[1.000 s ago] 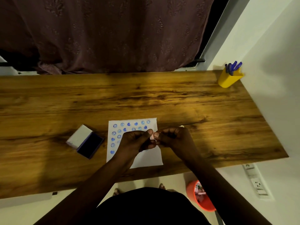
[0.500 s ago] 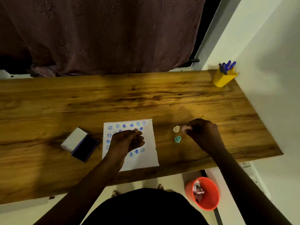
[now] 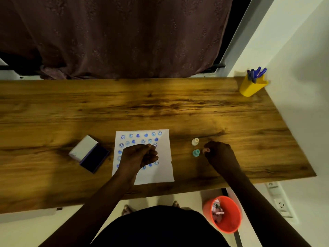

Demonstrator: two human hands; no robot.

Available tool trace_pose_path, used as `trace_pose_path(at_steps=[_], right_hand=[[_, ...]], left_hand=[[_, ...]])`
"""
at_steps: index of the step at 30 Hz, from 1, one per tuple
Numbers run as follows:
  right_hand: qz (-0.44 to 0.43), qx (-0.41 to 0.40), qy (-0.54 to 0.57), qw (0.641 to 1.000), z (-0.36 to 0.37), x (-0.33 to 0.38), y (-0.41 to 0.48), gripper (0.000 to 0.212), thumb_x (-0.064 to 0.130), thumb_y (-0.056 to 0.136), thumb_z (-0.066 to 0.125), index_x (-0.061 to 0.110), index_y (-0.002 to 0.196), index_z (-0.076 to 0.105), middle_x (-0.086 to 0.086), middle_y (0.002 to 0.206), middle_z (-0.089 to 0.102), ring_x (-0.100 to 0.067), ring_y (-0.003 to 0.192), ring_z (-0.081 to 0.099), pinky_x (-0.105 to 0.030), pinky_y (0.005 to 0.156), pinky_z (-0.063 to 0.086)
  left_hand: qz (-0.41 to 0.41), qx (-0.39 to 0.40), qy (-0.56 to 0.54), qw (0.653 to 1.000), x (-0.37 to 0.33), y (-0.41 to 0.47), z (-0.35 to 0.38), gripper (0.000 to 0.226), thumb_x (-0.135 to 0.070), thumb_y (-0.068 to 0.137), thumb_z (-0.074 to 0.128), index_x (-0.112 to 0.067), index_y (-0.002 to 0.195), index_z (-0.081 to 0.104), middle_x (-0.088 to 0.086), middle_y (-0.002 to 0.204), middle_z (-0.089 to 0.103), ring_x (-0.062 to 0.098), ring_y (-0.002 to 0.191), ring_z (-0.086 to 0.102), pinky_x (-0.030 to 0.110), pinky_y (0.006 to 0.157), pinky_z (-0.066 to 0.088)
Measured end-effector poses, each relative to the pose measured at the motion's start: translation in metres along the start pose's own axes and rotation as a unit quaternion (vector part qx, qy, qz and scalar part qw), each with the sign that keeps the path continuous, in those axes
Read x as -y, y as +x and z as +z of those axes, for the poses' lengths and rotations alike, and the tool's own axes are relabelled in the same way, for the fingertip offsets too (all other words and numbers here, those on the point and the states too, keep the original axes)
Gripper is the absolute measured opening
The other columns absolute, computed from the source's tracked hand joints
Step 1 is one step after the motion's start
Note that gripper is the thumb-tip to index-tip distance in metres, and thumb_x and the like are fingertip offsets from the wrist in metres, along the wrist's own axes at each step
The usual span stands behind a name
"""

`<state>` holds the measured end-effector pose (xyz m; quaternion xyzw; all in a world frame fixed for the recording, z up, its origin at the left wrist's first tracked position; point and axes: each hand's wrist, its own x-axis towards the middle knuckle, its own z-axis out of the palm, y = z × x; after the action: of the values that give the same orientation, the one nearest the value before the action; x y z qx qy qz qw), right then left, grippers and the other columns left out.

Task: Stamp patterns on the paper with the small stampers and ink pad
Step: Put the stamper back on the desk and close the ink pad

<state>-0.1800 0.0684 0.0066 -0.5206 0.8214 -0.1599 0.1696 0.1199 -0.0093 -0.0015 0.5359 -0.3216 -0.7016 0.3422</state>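
A white paper lies near the table's front edge, with rows of blue stamped faces and hearts on it. My left hand hovers over the paper's middle with fingers curled together; whether it holds anything is hidden. To its left sits the open ink pad, its dark pad exposed and its white lid folded back. Right of the paper stand a cream stamper and a teal stamper. My right hand pinches a small pink stamper just right of the teal one.
A yellow pen holder with blue pens stands at the table's far right corner by the white wall. An orange bin sits on the floor under the front edge. A dark curtain hangs behind the wooden table.
The hands were joined over the paper, then parted. My right hand carried the pink stamper right to the other stampers, then slightly nearer, level with the teal one. My left hand stayed over the paper.
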Motion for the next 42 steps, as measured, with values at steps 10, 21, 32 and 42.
trace_pose_path(at_steps=[10, 21, 32, 42], right_hand=[[-0.036, 0.01, -0.08, 0.996, -0.041, 0.04, 0.0, 0.047, 0.019, 0.08, 0.08, 0.021, 0.125, 0.069, -0.007, 0.115, 0.077, -0.028, 0.105, 0.073, -0.042, 0.087, 0.06], [-0.204, 0.089, 0.078, 0.972, 0.015, 0.189, 0.033, 0.019, 0.022, 0.094, 0.069, 0.017, 0.108, 0.08, 0.002, 0.106, 0.081, -0.012, 0.092, 0.074, -0.029, 0.086, 0.059], [-0.279, 0.233, 0.093, 0.927, 0.119, 0.306, 0.061, 0.019, 0.015, 0.093, 0.068, 0.006, 0.106, 0.079, -0.01, 0.11, 0.079, -0.024, 0.104, 0.073, -0.037, 0.092, 0.059], [-0.295, 0.237, 0.021, 0.925, 0.177, 0.34, 0.074, 0.017, 0.015, 0.09, 0.07, 0.0, 0.094, 0.076, -0.017, 0.097, 0.078, -0.032, 0.092, 0.073, -0.042, 0.08, 0.062]], left_hand=[[0.027, -0.048, -0.02, 0.998, -0.015, -0.007, -0.031, 0.015, -0.013, 0.099, 0.069, -0.001, 0.103, 0.078, 0.018, 0.094, 0.082, 0.032, 0.087, 0.081, 0.037, 0.08, 0.066], [0.108, -0.221, 0.027, 0.969, -0.023, -0.024, -0.114, 0.011, -0.014, 0.097, 0.073, -0.006, 0.103, 0.078, 0.009, 0.085, 0.083, 0.024, 0.077, 0.08, 0.036, 0.07, 0.066], [0.058, -0.332, 0.019, 0.941, -0.019, -0.018, -0.206, 0.059, -0.005, 0.093, 0.072, -0.006, 0.148, 0.051, 0.018, 0.108, 0.074, 0.031, 0.085, 0.078, 0.028, 0.06, 0.062], [0.018, -0.325, 0.212, 0.921, -0.025, -0.002, -0.217, 0.041, -0.014, 0.086, 0.075, -0.01, 0.127, 0.071, 0.013, 0.079, 0.081, 0.027, 0.072, 0.078, 0.046, 0.075, 0.067]])
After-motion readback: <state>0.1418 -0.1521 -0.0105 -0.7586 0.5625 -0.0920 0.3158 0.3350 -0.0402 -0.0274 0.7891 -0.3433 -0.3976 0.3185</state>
